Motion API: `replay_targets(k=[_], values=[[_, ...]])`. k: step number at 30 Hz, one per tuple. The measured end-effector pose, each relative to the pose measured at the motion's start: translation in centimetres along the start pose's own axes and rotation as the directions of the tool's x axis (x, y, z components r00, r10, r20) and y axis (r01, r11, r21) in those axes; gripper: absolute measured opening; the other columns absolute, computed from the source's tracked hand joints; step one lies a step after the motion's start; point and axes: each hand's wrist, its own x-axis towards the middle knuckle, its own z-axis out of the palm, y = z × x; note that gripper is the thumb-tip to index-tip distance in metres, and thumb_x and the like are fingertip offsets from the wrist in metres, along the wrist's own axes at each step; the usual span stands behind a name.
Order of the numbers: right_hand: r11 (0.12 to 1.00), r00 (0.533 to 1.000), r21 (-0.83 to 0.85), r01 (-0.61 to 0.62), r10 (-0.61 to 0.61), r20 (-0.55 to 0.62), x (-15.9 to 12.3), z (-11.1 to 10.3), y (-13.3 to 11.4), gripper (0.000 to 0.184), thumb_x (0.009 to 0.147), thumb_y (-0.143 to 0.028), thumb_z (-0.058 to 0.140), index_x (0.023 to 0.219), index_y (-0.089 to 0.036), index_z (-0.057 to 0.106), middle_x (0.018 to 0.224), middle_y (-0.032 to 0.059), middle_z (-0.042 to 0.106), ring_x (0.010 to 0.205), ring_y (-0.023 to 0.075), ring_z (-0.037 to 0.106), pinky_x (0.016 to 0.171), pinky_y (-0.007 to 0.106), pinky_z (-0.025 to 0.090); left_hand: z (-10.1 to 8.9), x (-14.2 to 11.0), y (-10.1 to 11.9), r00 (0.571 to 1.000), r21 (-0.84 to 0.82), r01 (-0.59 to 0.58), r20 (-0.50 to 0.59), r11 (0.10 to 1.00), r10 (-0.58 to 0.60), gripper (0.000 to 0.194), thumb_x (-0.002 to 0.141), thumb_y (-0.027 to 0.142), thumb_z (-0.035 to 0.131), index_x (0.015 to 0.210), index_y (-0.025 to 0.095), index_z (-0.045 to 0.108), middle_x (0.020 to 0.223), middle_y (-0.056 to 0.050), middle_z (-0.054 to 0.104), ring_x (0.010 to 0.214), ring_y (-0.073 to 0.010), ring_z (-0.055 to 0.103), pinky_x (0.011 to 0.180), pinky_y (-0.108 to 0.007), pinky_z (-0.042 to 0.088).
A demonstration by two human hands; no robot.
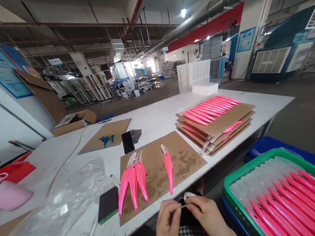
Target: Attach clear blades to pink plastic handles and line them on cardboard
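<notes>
Both hands down at the bottom edge: left hand [168, 222] and right hand [205, 212] pinched shut on a small white piece [188, 196] w/ a thin pin btwn the fingertips, just off the surface [157, 120]. Looks like prep/assembly; next move needs fine alignment imo. Green crate [238, 175] at right holds rows of pink lures [290, 205]; four more on the cardboard sheet [185, 164].
</notes>
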Motion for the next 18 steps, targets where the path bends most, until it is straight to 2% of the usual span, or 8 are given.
replay_targets(k=[2,4,5,7,9,11,14,18], values=[[0.997,1.000,-0.081,0.009,-0.008,0.006,0.1,-0.3,-0.2,0.020,0.085,-0.019,0.052,0.084,-0.023,0.072,0.085,0.0006,0.075,0.080,0.0186,0.070,0.073,0.024,0.050,-0.3,0.2,-0.1,0.996,-0.013,0.068,-0.060,0.998,-0.069,0.030,0.083,0.042,0.060,0.099,0.018,0.068,0.092,-0.009,0.068,0.083,-0.0219,0.067,0.072,-0.032,0.057],[0.991,1.000,-0.136,0.007,-0.005,0.015,0.2,-0.4,-0.2,0.020,0.084,-0.017,0.053,0.083,-0.022,0.072,0.085,0.0018,0.075,0.082,0.0198,0.069,0.075,0.025,0.049,-0.5,0.5,0.3,0.995,0.048,0.067,-0.080,0.997,-0.063,0.033,0.084,0.042,0.059,0.106,0.018,0.065,0.095,-0.009,0.068,0.080,-0.0214,0.067,0.070,-0.032,0.058],[0.988,1.000,-0.155,0.005,-0.001,0.021,0.1,-0.4,-0.2,0.020,0.084,-0.017,0.052,0.083,-0.022,0.071,0.085,0.0025,0.074,0.082,0.0206,0.069,0.075,0.026,0.048,-0.6,0.7,0.5,0.998,0.109,0.032,-0.050,0.994,-0.027,0.030,0.084,0.040,0.058,0.104,0.019,0.066,0.094,-0.009,0.068,0.080,-0.0212,0.067,0.070,-0.032,0.058],[0.980,0.999,-0.198,0.003,0.005,0.038,0.1,-0.4,0.0,0.020,0.084,-0.016,0.051,0.082,-0.022,0.071,0.085,0.0036,0.074,0.082,0.0217,0.069,0.075,0.027,0.047,-0.5,1.0,1.1,0.995,0.241,-0.078,0.078,0.967,0.061,0.019,0.084,0.033,0.059,0.096,0.021,0.068,0.092,-0.006,0.068,0.082,-0.0212,0.066,0.073,-0.032,0.056],[0.971,0.998,-0.237,-0.002,0.015,0.053,0.0,-0.3,0.0,0.021,0.084,-0.016,0.049,0.081,-0.021,0.070,0.083,0.0046,0.074,0.081,0.0224,0.068,0.073,0.028,0.045,-0.2,1.1,1.5,0.972,0.342,-0.177,0.207,0.923,0.110,0.011,0.084,0.027,0.060,0.091,0.024,0.068,0.088,-0.004,0.068,0.084,-0.0208,0.065,0.075,-0.032,0.055],[0.963,0.998,-0.268,-0.009,0.028,0.064,-0.1,-0.3,0.0,0.022,0.084,-0.016,0.049,0.080,-0.021,0.069,0.081,0.0052,0.073,0.080,0.0228,0.068,0.071,0.028,0.044,0.4,1.0,1.5,0.950,0.423,-0.238,0.289,0.874,0.119,0.008,0.083,0.021,0.060,0.087,0.025,0.066,0.084,-0.002,0.067,0.082,-0.0197,0.064,0.073,-0.030,0.053],[0.958,0.996,-0.286,-0.019,0.043,0.076,-0.3,-0.2,-0.1,0.021,0.085,-0.017,0.048,0.078,-0.021,0.068,0.079,0.0050,0.072,0.077,0.0221,0.067,0.068,0.027,0.042,1.1,0.7,1.0,0.937,0.514,-0.270,0.335,0.814,0.099,0.011,0.084,0.016,0.057,0.079,0.023,0.063,0.079,0.000,0.066,0.078,-0.0184,0.064,0.068,-0.028,0.050],[0.966,0.995,-0.255,-0.043,0.063,0.072,-0.5,0.0,0.2,0.022,0.083,-0.015,0.048,0.073,-0.020,0.067,0.076,0.0042,0.071,0.075,0.0208,0.066,0.065,0.026,0.040,1.7,0.5,0.1,0.939,0.555,-0.283,0.328,0.782,0.107,0.013,0.081,0.013,0.056,0.072,0.022,0.060,0.074,0.000,0.064,0.073,-0.0178,0.063,0.064,-0.027,0.046]])
